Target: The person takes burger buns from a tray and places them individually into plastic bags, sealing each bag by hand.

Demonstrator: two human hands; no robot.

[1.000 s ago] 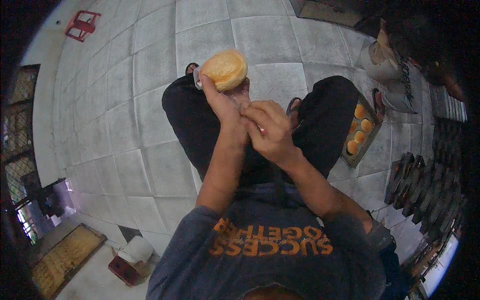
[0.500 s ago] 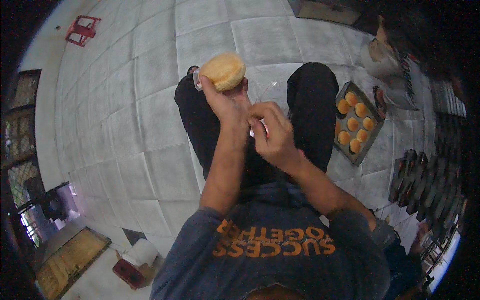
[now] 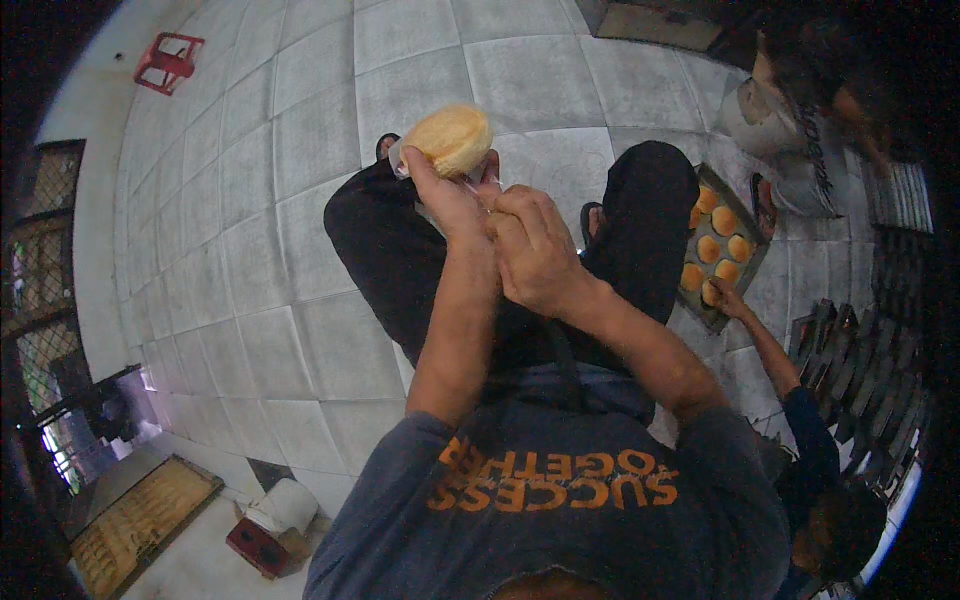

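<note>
My left hand (image 3: pixel 452 200) is closed around a pale yellow bun (image 3: pixel 450 138), held up between my knees, with the thumb along its near side. A bit of whitish, see-through wrapping shows at the bun's left edge. Close by the left wrist, my right hand (image 3: pixel 540 250) has its fingers bent and pressed together. Thin shiny strands show between the two hands; whatever the right fingertips pinch is too small to make out. On the floor to the right, a metal tray (image 3: pixel 716 320) bears several golden buns (image 3: pixel 708 248), partly hidden behind my right knee.
A co-worker's hand (image 3: pixel 732 298) touches a bun at the tray's near end. Pale bags (image 3: pixel 790 150) stand beyond the tray, and dark metal pieces (image 3: pixel 850 380) line the right. A red stool (image 3: pixel 168 62) is far left; a white roll (image 3: pixel 284 506) sits at lower left.
A co-worker's arm has come in from the lower right to the tray. My knees have spread apart, the right one now covering part of the tray. The bun stays in my left hand.
</note>
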